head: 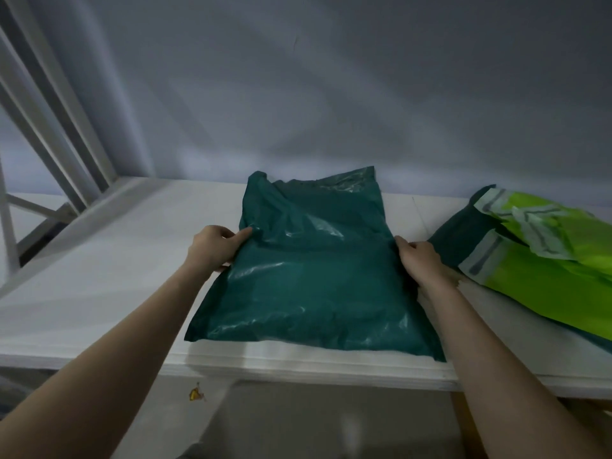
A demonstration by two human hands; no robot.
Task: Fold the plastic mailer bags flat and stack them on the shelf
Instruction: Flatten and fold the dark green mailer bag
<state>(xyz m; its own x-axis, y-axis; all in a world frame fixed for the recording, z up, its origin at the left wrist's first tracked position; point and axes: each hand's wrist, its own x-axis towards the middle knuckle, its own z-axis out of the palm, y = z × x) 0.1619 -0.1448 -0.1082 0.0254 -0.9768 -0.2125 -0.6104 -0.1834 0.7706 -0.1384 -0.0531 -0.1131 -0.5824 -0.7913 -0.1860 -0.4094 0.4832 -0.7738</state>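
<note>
Both hands, left hand [217,247] and right hand [418,260], grip the sides of a flat dark-green plastic mailer bag [311,270] on the white shelf [99,293]; right of it, crumpled lime-green mailer bags [543,260] seemingly await folding.

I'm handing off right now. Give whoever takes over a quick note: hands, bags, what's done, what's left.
Left hand pinches the left edge of the dark green mailer bag; right hand grips its right edge.
The bag lies on the white shelf, fairly flat, its top end still rumpled.
Lime green bags lie in a loose pile to the right, not neatly stacked.
Left: smooth this bag, then fold and stack the lime ones.
</note>
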